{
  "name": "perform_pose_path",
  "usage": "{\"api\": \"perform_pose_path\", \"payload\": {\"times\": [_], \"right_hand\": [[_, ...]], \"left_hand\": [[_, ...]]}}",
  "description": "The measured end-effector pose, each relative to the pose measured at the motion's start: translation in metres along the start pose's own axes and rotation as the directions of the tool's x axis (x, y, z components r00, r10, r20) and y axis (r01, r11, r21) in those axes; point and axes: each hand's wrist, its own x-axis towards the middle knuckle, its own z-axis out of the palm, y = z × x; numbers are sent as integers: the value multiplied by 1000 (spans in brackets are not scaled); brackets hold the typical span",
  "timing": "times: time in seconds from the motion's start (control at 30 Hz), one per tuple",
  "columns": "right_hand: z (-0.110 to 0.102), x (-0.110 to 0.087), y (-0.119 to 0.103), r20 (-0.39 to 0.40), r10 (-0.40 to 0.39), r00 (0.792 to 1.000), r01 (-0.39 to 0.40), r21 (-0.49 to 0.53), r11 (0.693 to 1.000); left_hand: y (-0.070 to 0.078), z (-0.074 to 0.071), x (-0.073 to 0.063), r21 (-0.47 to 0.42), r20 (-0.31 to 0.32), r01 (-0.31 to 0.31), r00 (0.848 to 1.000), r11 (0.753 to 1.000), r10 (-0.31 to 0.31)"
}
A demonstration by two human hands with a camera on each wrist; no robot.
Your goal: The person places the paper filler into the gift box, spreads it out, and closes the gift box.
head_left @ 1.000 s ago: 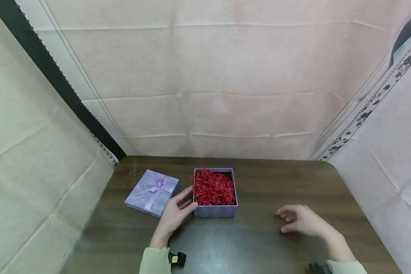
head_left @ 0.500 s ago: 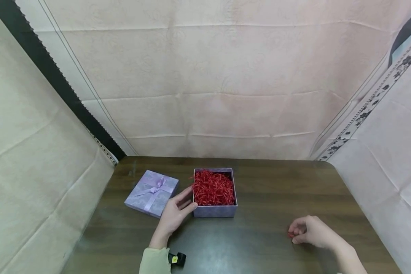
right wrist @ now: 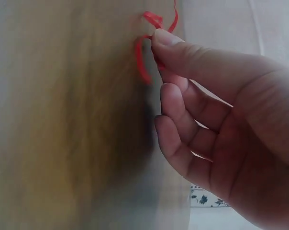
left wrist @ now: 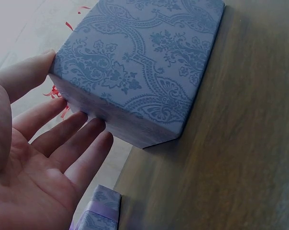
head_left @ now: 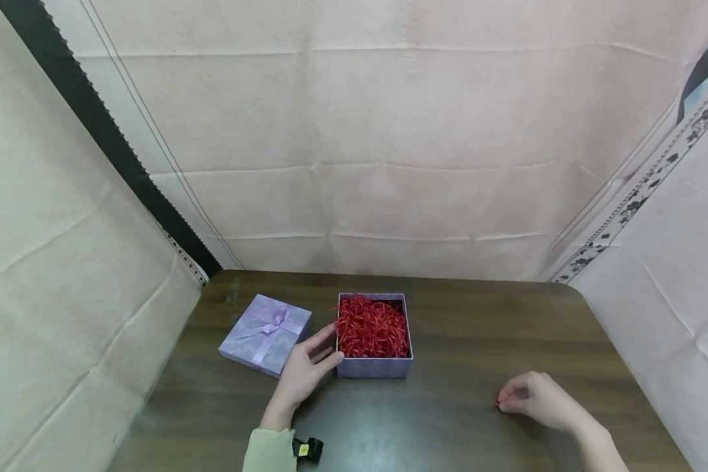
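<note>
In the head view, a lavender gift box (head_left: 373, 369) filled with red paper shreds (head_left: 372, 328) sits on the table. My left hand (head_left: 303, 375) rests against its left side; the left wrist view shows loosely extended fingers (left wrist: 89, 153) touching that wall, with the thumb (left wrist: 32, 74) at the front corner of the rim. Well to the right, my right hand (head_left: 537, 398) is low over the tabletop. Between its thumb and index finger it pinches a thin red paper shred (right wrist: 141, 60), whose curled ends stick out past the thumb tip. The other fingers are curled in.
The lavender box lid (head_left: 265, 333), tied with a ribbon bow, lies left of the box, close behind my left hand. Brown wooden table (head_left: 436, 419) spreads between the box and my right hand. Pale cloth (head_left: 354, 131) hangs behind and on both sides.
My right hand moved right and toward me, then its fingertips closed on the red paper shred on the table. The left hand stayed at the box. The head view shifted slightly.
</note>
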Motion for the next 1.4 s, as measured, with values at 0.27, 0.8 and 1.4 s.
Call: {"api": "perform_pose_path", "payload": {"times": [0.27,0.8,1.4], "right_hand": [[3,50,-50,-182,-57,982,46,-62,997],[19,138,-166,-239,-220,946,240,55,969],[67,174,-201,-127,-339,932,335,-48,941]], "left_hand": [[0,-1,-1,5,-9,-3,1000,1000,3],[3,2,-1,-26,-6,26,1000,999,-26],[3,1,-1,-29,16,27,1000,999,-27]]}}
